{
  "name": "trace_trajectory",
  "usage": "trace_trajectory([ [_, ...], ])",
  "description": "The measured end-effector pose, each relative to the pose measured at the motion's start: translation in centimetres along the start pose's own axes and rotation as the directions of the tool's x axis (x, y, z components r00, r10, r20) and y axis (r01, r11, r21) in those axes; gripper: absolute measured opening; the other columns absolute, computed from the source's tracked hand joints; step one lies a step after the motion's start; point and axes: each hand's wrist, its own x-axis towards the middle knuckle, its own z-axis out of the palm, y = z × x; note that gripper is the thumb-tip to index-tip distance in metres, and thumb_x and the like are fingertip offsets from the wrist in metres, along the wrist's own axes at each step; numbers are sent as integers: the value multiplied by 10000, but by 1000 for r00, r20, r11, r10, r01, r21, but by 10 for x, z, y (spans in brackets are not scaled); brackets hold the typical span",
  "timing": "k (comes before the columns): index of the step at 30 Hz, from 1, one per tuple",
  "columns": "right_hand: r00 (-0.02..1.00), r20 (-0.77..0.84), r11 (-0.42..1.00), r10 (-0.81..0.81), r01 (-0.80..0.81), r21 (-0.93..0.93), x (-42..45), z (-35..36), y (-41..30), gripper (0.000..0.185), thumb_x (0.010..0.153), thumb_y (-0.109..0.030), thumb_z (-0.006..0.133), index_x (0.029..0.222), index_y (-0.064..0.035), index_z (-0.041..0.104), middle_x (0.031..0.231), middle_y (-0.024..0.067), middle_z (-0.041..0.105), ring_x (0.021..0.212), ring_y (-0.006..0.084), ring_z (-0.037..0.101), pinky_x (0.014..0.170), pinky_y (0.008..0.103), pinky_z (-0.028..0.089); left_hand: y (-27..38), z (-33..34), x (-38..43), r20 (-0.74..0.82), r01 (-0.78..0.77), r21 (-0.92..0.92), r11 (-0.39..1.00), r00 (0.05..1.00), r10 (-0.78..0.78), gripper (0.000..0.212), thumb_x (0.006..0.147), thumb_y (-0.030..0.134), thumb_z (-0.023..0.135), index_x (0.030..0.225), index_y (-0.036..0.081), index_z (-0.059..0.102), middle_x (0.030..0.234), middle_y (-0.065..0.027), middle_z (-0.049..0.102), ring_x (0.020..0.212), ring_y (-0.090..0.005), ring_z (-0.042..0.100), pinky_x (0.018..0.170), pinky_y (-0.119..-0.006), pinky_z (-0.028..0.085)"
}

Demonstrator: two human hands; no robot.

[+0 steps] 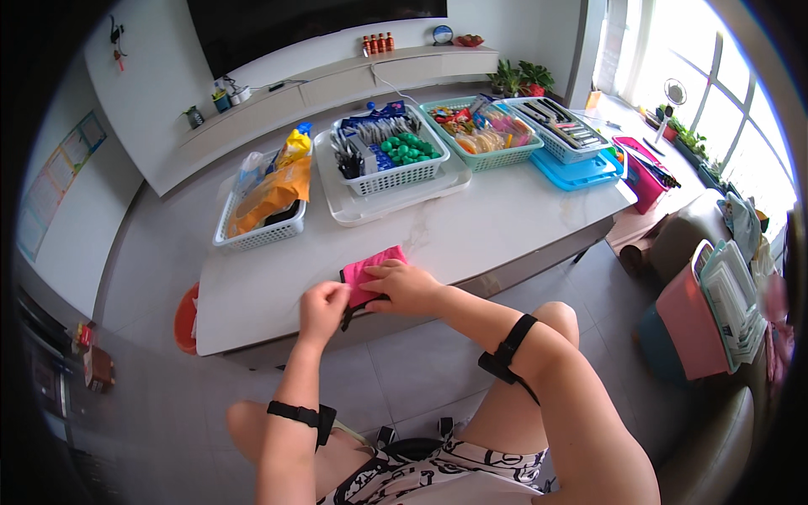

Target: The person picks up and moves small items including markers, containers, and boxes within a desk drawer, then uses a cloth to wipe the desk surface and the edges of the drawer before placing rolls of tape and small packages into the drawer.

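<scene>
A pink fabric pouch (pixel 375 273) with black trim lies at the near edge of the white marbled table (pixel 505 218). My left hand (pixel 324 309) is at its left side, with thumb and fingers pinched together on the dark edge. The fingertips are slightly blurred. Across the top of the pouch rests my right hand (pixel 404 287), its fingers spread over the fabric and its thumb near the front edge, holding it against the tabletop. A short black piece (pixel 346 319) hangs from the pouch's lower left corner. Part of the pouch is hidden under my right hand.
Behind the pouch stand a white basket (pixel 262 237) with an orange bag, a basket (pixel 394 183) of packets and green balls on a white tray (pixel 353 218), a green basket (pixel 505 158) and a basket (pixel 568 148) of pens. An orange bin (pixel 186 319) is left of the table.
</scene>
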Motion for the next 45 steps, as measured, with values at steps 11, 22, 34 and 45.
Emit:
trace_trajectory([
  [11,641,-116,593,758,-753,-283,-109,-77,187,512,944,-357,372,1390,-104,362,1484,100,272,1383,268,212,1134,355,168,-13,4,6,-223,254,428,867,960,-171,215,761,253,612,656,70,573,587,-66,585,555,-267,563,503,-373,422],
  [22,748,-289,715,597,-660,-233,-66,-44,129,474,875,-404,447,1314,-227,490,1374,31,414,1246,272,354,1050,411,276,11,51,27,-163,104,636,765,987,2,254,753,256,619,586,88,524,553,-71,583,524,-299,571,464,-415,413],
  [34,589,-430,591,685,-794,-146,-223,-105,271,451,901,-362,450,1294,-149,509,1392,133,416,1333,291,316,1098,383,246,46,108,36,-42,-74,622,780,991,128,342,773,241,625,538,74,440,492,-80,513,460,-300,498,430,-405,350],
  [45,50,-334,13,941,-994,-111,-213,-131,307,686,902,-547,319,1442,-127,266,1510,148,189,1407,307,136,1129,413,158,50,114,37,-58,-22,653,757,995,79,296,778,221,594,550,74,477,528,-97,549,491,-326,524,452,-431,380],
])
